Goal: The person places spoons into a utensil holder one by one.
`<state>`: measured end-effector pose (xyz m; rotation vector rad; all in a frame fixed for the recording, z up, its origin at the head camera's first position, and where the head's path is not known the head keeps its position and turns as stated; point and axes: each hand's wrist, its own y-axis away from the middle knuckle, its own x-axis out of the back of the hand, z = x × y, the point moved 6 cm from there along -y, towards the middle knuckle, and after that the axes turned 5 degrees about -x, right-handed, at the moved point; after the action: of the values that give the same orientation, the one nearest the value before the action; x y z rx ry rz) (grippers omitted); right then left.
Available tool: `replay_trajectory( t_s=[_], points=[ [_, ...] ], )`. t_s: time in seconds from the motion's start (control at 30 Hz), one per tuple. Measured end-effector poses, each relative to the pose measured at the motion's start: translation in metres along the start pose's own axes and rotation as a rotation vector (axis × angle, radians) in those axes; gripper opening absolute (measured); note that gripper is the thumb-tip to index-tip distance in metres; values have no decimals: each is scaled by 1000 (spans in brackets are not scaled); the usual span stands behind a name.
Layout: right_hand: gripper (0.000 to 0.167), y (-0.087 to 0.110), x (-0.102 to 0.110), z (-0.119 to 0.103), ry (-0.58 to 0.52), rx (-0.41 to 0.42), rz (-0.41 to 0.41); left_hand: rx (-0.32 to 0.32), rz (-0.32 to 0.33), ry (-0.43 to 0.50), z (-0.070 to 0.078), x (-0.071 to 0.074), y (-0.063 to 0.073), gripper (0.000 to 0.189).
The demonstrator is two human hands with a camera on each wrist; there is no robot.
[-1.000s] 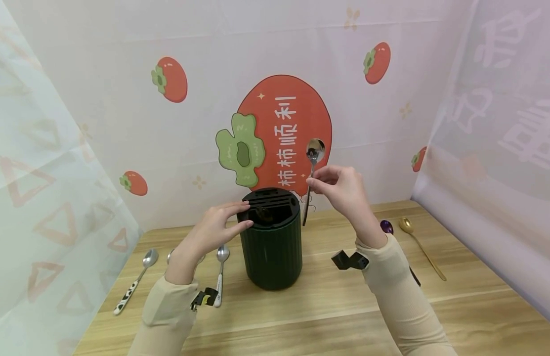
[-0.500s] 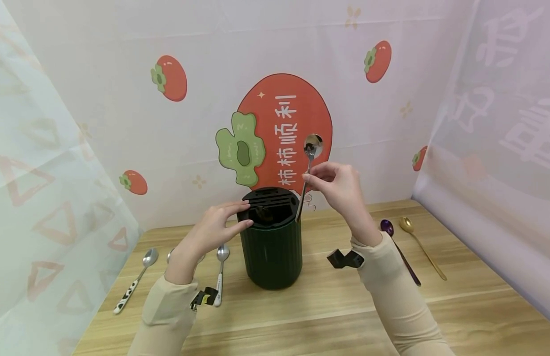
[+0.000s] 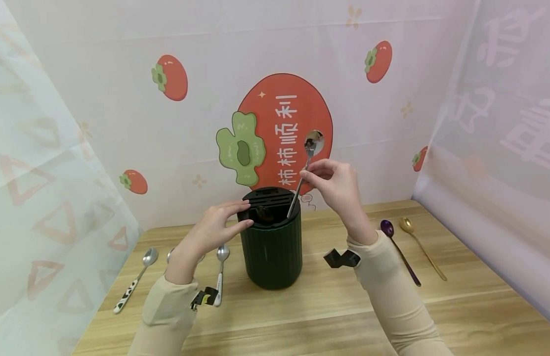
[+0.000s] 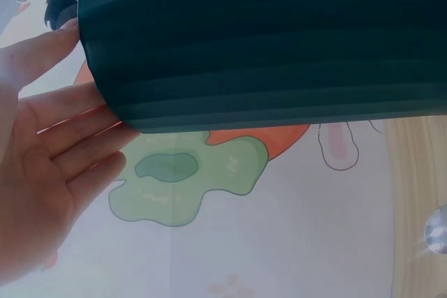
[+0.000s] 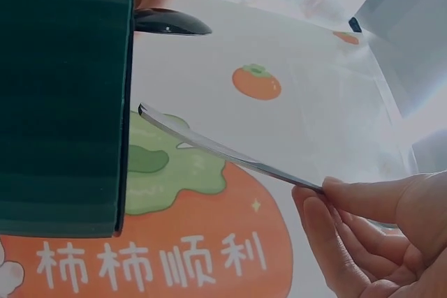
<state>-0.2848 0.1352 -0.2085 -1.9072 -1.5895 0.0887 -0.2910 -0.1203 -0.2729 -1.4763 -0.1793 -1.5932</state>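
"What've you got in yr hands?"

"My R hand (image 3: 339,185): thumb & fingers pinch the silver spoon (image 3: 298,191) by its handle, bowl up, tip just above the opening of the dark green holder (image 3: 272,259). My L hand (image 3: 214,227): fingers nearly straight, touching holder's L rim, gripping nothing."

"Nearby?"

"Purple spoon (image 3: 387,228) & gold spoon (image 3: 406,225) R of holder; cow-print spoon (image 3: 127,296) to its L."
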Motion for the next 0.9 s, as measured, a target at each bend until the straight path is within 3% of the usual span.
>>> replay_trajectory(
  t_s=[0.6, 0.9],
  points=[
    [17, -3, -17, 7, 97, 45, 25, 13, -9, -6, -2, -2, 0, 49],
    [14, -3, -25, 12, 81, 49, -3, 7, -2, 2, -1, -1, 0, 49]
  ],
)
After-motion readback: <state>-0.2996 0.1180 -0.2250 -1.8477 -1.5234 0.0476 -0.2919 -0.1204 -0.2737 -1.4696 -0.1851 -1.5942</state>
